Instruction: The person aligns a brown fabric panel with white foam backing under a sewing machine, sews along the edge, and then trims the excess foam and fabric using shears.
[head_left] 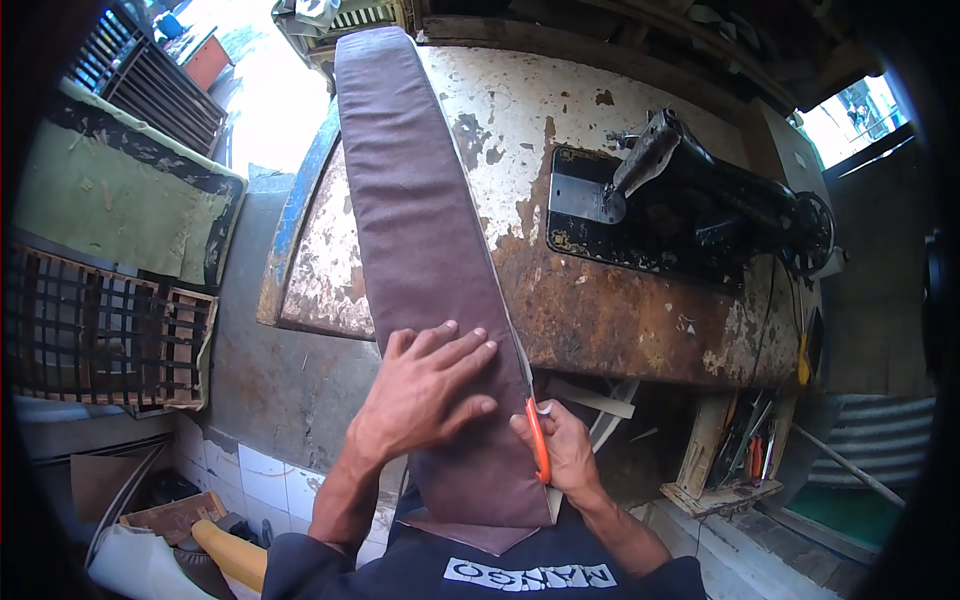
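Observation:
A long strip of dark brown upholstery material runs from my lap across the worn table, with a pale layer showing along its right edge. My left hand lies on it, palm down and fingers spread. At the strip's right edge my right hand is closed around scissors with orange handles. The blades point away from me along that edge and are mostly hidden there. The strip's near end folds over by my dark shirt.
A black sewing machine stands on the right of the peeling table. Below it, a wooden holder carries several tools. At left are a webbed wooden frame and a green panel. A yellow roll lies lower left.

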